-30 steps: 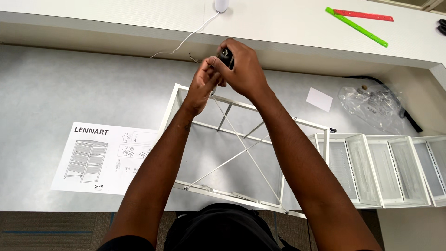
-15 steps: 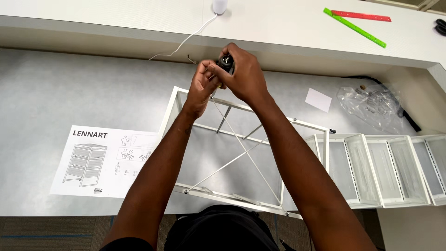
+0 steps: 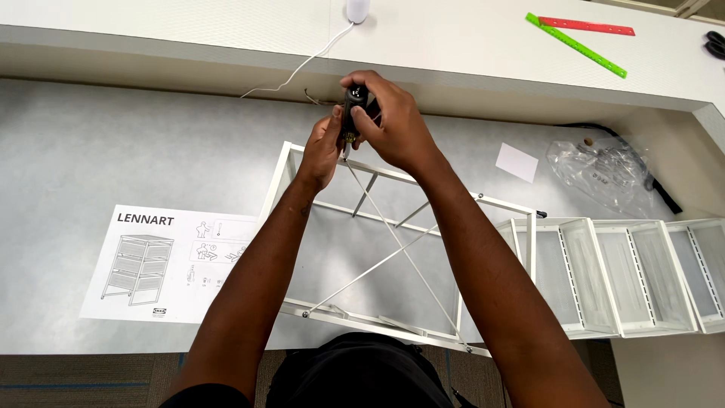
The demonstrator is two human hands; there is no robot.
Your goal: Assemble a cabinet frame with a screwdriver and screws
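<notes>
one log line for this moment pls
right hand: grips screwdriver | left hand: steadies tip at white frame corner | instruction sheet: left of frame

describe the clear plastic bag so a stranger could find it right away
Start at the grey table and go to its far right end, just below the raised white ledge. The clear plastic bag lies there, crumpled, with small dark parts inside. Its neighbours are a flat white paper slip and rigid white frame sections.

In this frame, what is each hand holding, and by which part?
The right hand grips a dark-handled screwdriver by its handle. The left hand pinches near the tool's tip at the top corner of the white metal frame; what it pinches is hidden.
</notes>
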